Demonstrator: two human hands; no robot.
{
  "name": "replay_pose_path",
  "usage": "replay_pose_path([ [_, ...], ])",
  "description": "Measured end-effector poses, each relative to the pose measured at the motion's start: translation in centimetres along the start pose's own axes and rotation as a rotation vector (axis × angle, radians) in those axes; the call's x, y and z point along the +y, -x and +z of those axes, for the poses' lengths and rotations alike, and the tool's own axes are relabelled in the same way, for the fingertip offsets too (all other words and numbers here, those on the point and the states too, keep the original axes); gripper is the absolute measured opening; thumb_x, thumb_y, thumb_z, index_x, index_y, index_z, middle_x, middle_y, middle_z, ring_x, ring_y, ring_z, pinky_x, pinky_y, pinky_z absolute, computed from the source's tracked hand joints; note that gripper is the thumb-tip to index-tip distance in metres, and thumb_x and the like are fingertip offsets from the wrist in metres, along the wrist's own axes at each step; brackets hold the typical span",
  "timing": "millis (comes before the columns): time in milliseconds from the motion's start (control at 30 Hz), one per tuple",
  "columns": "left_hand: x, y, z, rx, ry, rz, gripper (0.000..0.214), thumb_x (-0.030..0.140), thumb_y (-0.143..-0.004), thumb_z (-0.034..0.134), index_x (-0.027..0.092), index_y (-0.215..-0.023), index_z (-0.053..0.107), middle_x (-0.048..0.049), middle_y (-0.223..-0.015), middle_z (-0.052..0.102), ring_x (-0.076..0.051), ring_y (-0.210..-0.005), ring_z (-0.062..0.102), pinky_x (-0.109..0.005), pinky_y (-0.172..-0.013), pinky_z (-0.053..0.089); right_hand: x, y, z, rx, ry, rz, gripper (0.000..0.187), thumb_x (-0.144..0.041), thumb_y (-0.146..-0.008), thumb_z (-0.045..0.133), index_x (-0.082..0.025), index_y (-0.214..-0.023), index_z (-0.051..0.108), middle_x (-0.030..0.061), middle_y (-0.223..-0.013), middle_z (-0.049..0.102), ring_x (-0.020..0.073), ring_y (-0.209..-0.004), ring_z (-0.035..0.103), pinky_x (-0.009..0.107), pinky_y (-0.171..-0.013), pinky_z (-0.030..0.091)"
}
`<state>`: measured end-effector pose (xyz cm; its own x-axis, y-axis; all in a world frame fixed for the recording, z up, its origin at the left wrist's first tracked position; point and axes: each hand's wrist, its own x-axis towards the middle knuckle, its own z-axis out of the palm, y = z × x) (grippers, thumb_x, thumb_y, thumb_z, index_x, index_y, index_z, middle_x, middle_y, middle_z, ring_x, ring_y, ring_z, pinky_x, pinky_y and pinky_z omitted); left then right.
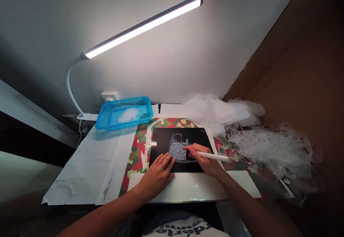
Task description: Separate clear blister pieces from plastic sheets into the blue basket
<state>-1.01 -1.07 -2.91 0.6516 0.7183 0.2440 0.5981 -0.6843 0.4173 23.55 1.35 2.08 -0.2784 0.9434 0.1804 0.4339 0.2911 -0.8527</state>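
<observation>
A black mat (163, 136) lies on a camouflage-patterned sheet (137, 151) on the table. On the mat rests a pale translucent rubbery part (177, 151) with thin trim around it. My left hand (158, 170) lies flat with fingers stretched out, its fingertips pressing the mat at the part's left edge. My right hand (202, 158) is closed around a white pen-like tool (212, 155), with the tip end down at the part.
A blue plastic basket (125, 113) holding a white piece stands at the back left. A lit white desk lamp (142, 25) arches overhead. Clear plastic bags (223, 110) and a heap of translucent trimmings (271, 147) fill the right side. A brown cardboard wall (301, 68) stands right.
</observation>
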Motion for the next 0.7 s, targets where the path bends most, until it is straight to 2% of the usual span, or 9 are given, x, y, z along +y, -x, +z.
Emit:
replay_pose_path([
  [100,-0.6,0.1,0.0,-0.001,0.008,0.019,0.046,0.026,-0.096,0.046,0.016,-0.141,0.047,-0.0165,-0.143,0.049,-0.031,-0.139,0.038,-0.055,-0.115,0.028,0.4,-0.5,1.9,-0.077,0.061,-0.022,0.018,-0.033,-0.091,0.054,-0.022,-0.095,0.067,0.0012,-0.081,0.07,0.0163,-0.07,0.064,0.028,-0.066,0.05],
  [200,-0.6,0.0,0.1,-0.015,0.015,0.033,0.046,0.024,-0.096,0.044,0.015,-0.141,0.046,-0.016,-0.142,0.051,-0.03,-0.14,0.036,-0.053,-0.117,0.025,1.5,-0.5,2.9,-0.089,0.092,-0.08,0.008,-0.026,-0.085,0.062,-0.021,-0.079,0.064,0.0007,-0.08,0.071,0.0157,-0.069,0.065,0.027,-0.065,0.05],
  [300,-0.5,-0.1,0.3,-0.031,0.016,0.038,0.046,0.023,-0.097,0.042,0.014,-0.141,0.046,-0.0165,-0.139,0.053,-0.031,-0.138,0.039,-0.052,-0.116,0.026,2.3,-0.5,3.4,-0.079,0.106,-0.159,0.009,-0.02,-0.083,0.063,-0.02,-0.074,0.063,0.0018,-0.086,0.071,0.0156,-0.076,0.065,0.027,-0.07,0.05],
  [500,-0.6,-0.1,0.3,-0.03,0.058,0.051,0.046,0.022,-0.097,0.039,0.013,-0.142,0.046,-0.017,-0.138,0.054,-0.031,-0.136,0.041,-0.052,-0.117,0.021,2.8,-0.7,4.2,-0.059,0.201,-0.245,0.01,-0.021,-0.085,0.061,-0.019,-0.076,0.059,0.0019,-0.082,0.067,0.016,-0.077,0.062,0.028,-0.071,0.049],
  [700,-0.7,0.0,0.5,-0.006,0.122,0.051,0.047,0.019,-0.095,0.04,0.014,-0.142,0.046,-0.0164,-0.137,0.055,-0.031,-0.137,0.039,-0.051,-0.117,0.019,3.8,-0.6,4.5,-0.076,0.299,-0.371,0.016,-0.021,-0.09,0.054,-0.02,-0.074,0.056,0.0055,-0.09,0.067,0.018,-0.084,0.063,0.031,-0.076,0.053],
])
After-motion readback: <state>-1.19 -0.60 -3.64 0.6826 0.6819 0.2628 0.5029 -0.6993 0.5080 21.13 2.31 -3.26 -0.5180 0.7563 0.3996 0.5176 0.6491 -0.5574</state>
